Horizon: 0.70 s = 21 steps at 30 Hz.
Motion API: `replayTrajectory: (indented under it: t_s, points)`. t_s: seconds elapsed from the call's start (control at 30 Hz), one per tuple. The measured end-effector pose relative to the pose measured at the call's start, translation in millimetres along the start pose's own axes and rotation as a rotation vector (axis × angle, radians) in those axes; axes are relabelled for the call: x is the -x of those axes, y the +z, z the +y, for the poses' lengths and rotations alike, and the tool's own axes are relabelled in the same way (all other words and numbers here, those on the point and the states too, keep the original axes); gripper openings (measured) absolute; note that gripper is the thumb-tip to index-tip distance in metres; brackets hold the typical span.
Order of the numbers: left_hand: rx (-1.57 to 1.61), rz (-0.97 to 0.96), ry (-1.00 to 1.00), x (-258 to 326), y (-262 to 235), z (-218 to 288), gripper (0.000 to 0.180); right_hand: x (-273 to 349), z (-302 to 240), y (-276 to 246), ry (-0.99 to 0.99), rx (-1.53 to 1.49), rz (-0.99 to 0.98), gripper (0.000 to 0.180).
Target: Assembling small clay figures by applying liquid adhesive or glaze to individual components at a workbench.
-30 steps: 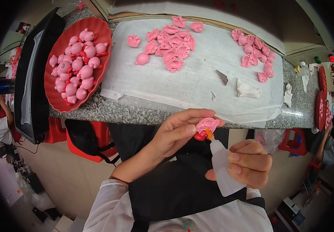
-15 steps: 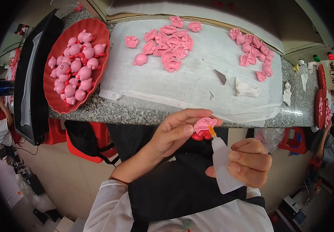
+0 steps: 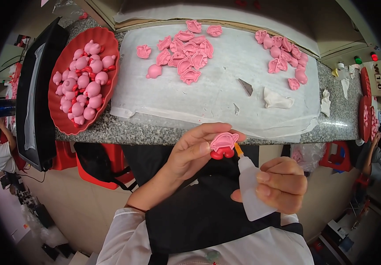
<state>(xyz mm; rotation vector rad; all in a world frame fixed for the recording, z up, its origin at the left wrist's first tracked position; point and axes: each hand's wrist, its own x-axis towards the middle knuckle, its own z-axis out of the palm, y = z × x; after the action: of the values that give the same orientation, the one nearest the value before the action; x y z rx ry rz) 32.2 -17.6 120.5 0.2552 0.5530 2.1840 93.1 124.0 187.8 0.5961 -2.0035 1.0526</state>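
Note:
My left hand (image 3: 193, 151) pinches a small pink toy piece with red feet (image 3: 223, 145) just below the counter edge. My right hand (image 3: 281, 183) grips a white squeeze bottle (image 3: 250, 190) whose orange nozzle touches the right side of that piece. On the white sheet (image 3: 225, 95) lie a cluster of pink shell pieces (image 3: 186, 55) at the centre back and a second pink group (image 3: 283, 55) at the right. A red oval tray (image 3: 106, 104) at the left holds several finished pink figures (image 3: 84, 84).
A black flat box (image 3: 36, 101) stands left of the tray. A crumpled white cloth (image 3: 278, 99) and a small grey blade (image 3: 245, 87) lie on the sheet. Red stools (image 3: 338, 154) sit under the granite counter (image 3: 155, 131). Other people work at the far left and right.
The view has shifted slightly. Both hands stay in place with the nozzle against the pink piece.

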Motion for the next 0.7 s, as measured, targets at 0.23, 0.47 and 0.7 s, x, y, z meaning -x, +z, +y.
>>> replayTrajectory:
  t_s: [0.23, 0.47, 0.7]
  points:
    - [-0.002, -0.004, -0.002, 0.7, -4.5, -1.5, 0.041, -2.0, 1.6, -4.3, -0.017, 0.032, -0.088, 0.047]
    - [0.106, 0.01, -0.025, -1.9, 0.1, -1.3, 0.042, 1.3, 1.0, -8.1, 0.046, -0.056, -0.025, 0.047]
    - [0.097, 0.009, -0.012, -1.7, -1.5, -0.2, 0.041, 3.9, 1.2, -4.8, 0.091, -0.062, 0.05, 0.045]
